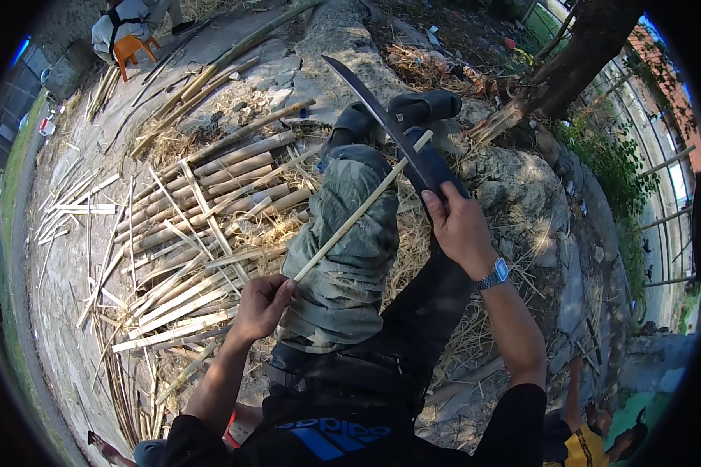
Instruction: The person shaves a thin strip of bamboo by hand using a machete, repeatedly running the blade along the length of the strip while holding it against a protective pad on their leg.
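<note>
split bamboo pile (187, 226) lies beyond the left fingers. right hand (461, 229) is clenched on a long knife (382, 117), blade past its fingertips; left hand (263, 303) pinches a bamboo strip (358, 210). shaving step, judged; next stroke needs a steady strip.

Left hand (263, 303) gripping bamboo strip (360, 208), right hand (459, 227) holding long dark blade (382, 117) against it, over knee

One head-worn fisheye view looks steeply down (close in) over the person's lap.
</note>
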{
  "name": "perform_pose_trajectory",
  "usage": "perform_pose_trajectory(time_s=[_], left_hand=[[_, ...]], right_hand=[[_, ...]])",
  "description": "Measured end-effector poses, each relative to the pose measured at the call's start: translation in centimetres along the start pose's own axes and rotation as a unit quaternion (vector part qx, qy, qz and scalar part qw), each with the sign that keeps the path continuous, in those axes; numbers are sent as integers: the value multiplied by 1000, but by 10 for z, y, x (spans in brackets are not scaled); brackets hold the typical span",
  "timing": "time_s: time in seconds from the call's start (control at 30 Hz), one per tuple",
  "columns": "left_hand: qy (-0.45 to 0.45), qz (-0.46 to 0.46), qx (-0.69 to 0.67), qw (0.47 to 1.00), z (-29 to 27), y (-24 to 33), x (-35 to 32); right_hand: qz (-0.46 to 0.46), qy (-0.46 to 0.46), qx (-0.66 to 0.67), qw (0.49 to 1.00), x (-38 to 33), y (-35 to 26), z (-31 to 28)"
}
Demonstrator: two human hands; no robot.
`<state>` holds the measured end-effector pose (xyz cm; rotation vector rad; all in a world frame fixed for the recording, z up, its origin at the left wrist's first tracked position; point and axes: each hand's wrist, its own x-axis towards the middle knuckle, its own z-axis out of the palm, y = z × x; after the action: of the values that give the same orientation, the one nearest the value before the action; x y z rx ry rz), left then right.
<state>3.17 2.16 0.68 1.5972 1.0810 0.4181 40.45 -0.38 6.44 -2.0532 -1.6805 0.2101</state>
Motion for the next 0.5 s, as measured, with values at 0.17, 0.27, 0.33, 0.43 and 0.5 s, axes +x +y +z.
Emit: perform_pose_trajectory(time_s=[0.17,0.27,0.33,0.43,0.5], left_hand=[[0,-14,-1,1000,0,-12,2],[-20,-11,-86,996,-4,-8,0],[-37,-27,-133,990,-7,-1,1],[-75,-60,-170,981,-12,5,5],[-84,-99,-219,967,-15,11,2]], right_hand=[[-55,-52,23,997,-27,-17,16],[-147,-15,-2,989,-30,-18,16],[-95,-17,12,995,-16,-5,12],[-19,4,58,998,-9,-1,13],[-14,-61,88,994,-19,-12,13]])
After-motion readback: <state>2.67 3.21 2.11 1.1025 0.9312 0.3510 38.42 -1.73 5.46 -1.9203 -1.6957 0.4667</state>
